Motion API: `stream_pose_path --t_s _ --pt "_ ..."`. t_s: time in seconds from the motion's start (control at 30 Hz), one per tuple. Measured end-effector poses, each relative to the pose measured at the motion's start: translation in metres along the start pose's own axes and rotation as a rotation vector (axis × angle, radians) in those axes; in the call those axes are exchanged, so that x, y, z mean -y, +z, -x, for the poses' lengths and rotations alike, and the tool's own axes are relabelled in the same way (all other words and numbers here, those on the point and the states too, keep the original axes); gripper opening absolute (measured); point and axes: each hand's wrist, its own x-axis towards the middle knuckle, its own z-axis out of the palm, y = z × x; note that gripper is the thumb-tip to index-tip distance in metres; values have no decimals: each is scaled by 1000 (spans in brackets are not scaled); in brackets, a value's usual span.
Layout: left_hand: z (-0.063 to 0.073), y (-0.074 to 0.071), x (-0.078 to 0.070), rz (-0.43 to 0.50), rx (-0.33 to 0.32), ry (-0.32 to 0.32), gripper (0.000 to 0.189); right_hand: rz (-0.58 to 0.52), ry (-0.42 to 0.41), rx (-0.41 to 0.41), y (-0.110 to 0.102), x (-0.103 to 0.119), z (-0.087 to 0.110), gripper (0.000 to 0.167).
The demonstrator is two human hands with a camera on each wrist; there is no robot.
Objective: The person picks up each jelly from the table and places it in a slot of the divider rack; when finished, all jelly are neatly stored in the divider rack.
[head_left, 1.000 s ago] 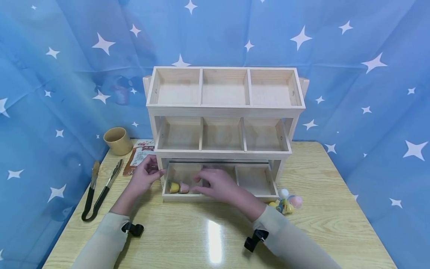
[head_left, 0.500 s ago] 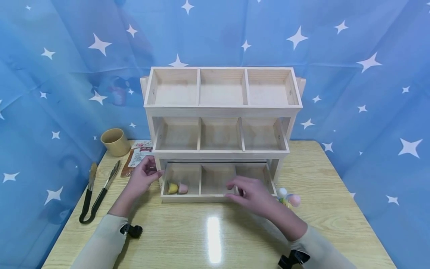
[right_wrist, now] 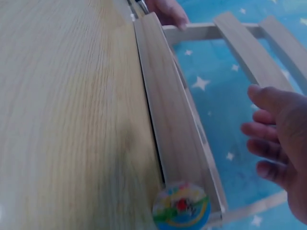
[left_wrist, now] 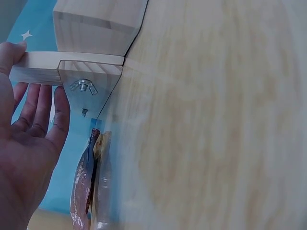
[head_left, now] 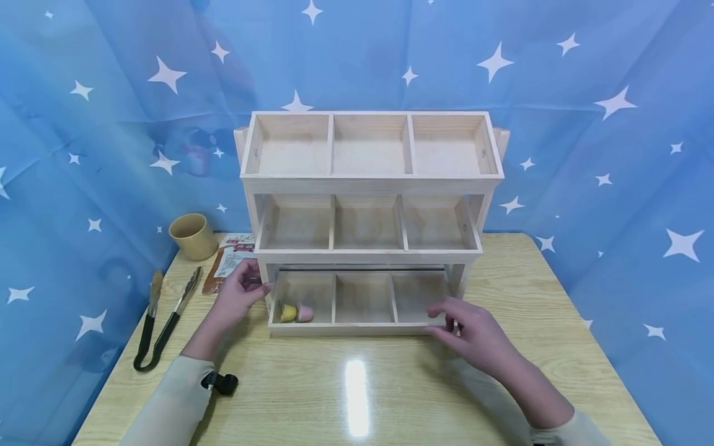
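In the head view, a stepped rack [head_left: 370,185] of pale, smooth wood on the glossy tabletop [head_left: 295,396] with fine grain; three long trays, each divided by thin boards into three box-like compartments. Inside the left compartment of the bottom tray [head_left: 357,331], near the front edge, a small yellow cup [head_left: 288,313] and a small pink cup [head_left: 305,314], both of short rounded form, one just beside the other. At the left side of the rack, the left hand [head_left: 238,294], with thumb and fingers pinching the wood. At the right end of the bottom tray, the right hand [head_left: 474,334], with fingers softly bent, thumb apart from them, and nothing held; contact with the tray not possible to tell. To the left on the tabletop, metal tongs [head_left: 167,331] with black handles, a cylindrical beige tumbler [head_left: 196,240] and a flat brown-and-white packet [head_left: 227,267]. Behind, blue cloth [head_left: 357,56] with white stars and soft folds.

In the left wrist view, thumb and fingers on opposite faces of a flat frame piece, opened only about its thickness; nearby, a metal wing nut [left_wrist: 83,86], and the shiny, wrinkled plastic of the packet.

In the right wrist view, fingers half bent, small gaps between them, without any object; lower, beside the rack's wooden board, a round lid [right_wrist: 182,207] in bright colours, rather blurred.
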Motion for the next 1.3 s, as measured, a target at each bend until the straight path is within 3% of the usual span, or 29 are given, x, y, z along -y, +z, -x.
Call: stream_pose_path --t_s 0.3,0.67,1.3 --pt "-1 -1 2 -18 -2 -2 45 -35 145 13 -14 -9 32 37" --pt "-1 -1 3 -21 7 3 44 79 163 66 -20 -14 59 51" --pt "0 -1 2 -13 7 8 44 107 262 109 -8 -16 72 52"
